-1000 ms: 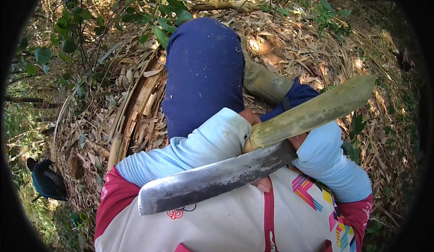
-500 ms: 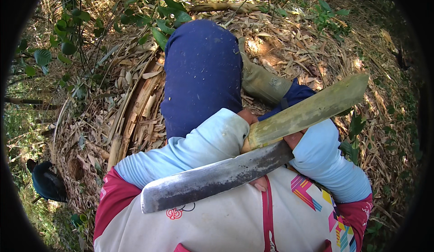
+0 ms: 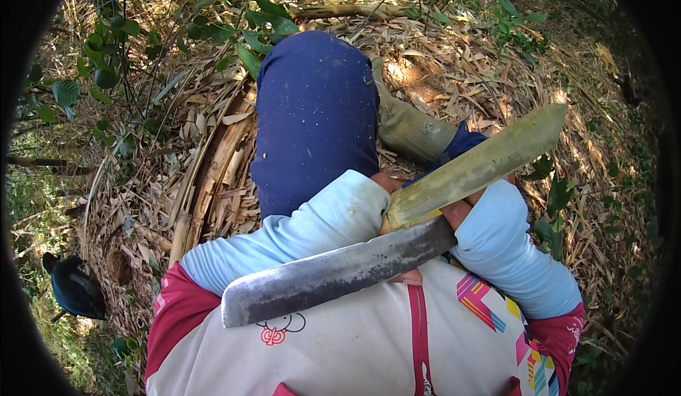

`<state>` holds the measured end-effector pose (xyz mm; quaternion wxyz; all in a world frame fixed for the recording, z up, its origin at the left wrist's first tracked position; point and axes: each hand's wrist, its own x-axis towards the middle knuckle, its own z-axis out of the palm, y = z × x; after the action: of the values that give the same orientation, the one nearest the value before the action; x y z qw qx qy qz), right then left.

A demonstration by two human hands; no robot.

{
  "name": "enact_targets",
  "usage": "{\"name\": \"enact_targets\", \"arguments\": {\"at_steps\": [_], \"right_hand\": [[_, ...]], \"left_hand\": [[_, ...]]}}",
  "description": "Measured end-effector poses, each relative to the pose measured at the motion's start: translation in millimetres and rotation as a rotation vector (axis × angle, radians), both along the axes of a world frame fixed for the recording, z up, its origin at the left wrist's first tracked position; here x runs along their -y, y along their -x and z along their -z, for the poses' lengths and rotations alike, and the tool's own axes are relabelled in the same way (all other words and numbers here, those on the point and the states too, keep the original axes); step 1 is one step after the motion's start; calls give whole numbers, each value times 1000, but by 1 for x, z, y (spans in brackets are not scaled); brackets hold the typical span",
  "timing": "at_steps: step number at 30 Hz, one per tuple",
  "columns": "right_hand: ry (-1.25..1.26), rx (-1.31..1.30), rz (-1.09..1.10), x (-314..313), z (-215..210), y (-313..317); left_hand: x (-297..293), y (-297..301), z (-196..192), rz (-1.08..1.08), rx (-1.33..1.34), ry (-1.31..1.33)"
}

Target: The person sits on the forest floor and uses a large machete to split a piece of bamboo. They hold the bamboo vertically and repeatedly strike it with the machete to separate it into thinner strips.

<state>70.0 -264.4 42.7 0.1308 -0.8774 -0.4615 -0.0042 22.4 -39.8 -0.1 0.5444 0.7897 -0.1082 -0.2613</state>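
A long pale-green piece of bamboo (image 3: 482, 165) slants from my lap up to the right, its far end cut at an angle. My left hand (image 3: 386, 182) closes round its lower end, mostly hidden behind the bamboo and the light-blue sleeve. My right hand (image 3: 457, 213) shows only in part beside the bamboo, closed on the machete, whose handle is hidden. The machete's broad dark blade (image 3: 340, 272) lies across in front of my chest, tip to the left, just below the bamboo's lower end. Some fingertips (image 3: 410, 277) show under the blade; whose hand they belong to is unclear.
My bent knee (image 3: 316, 119) in blue trousers and a muddy boot (image 3: 411, 130) are ahead. A split log (image 3: 213, 176) lies left among dry leaves. Leafy branches (image 3: 106, 48) hang at upper left. A dark rounded object (image 3: 74, 289) is at far left.
The bamboo's far end has shifted a little left and up. My right forearm and the machete have risen slightly. Both hands keep their hold.
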Motion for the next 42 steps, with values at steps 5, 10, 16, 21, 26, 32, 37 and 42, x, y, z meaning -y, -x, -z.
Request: {"name": "enact_targets", "arguments": {"at_steps": [5, 10, 16, 21, 26, 32, 37, 42], "right_hand": [[-6, -89, 78, 0, 1, 4], [-8, -50, 61, 1, 3, 6], [-2, -70, 76, 2, 5, 9], [-21, -108, 103, 1, 7, 10], [10, -68, 121, 1, 9, 9], [110, 8, 83, 2, 6, 8], [97, -58, 82, 2, 5, 6], [91, 2, 77, 3, 10, 7]], "left_hand": [[4, 3, 11, -28, 33, 22], [0, -7, -13, 59, -245, 67], [-6, 7, -22, -33, 29, 49], [-5, 4, -27, -2, 14, -78], [0, 4, -5, -25, -29, -38], [-3, 6, -10, -29, 70, -128], [-1, 4, -8, -49, 48, -116], [-1, 1, -9, -32, 12, -64]]}}
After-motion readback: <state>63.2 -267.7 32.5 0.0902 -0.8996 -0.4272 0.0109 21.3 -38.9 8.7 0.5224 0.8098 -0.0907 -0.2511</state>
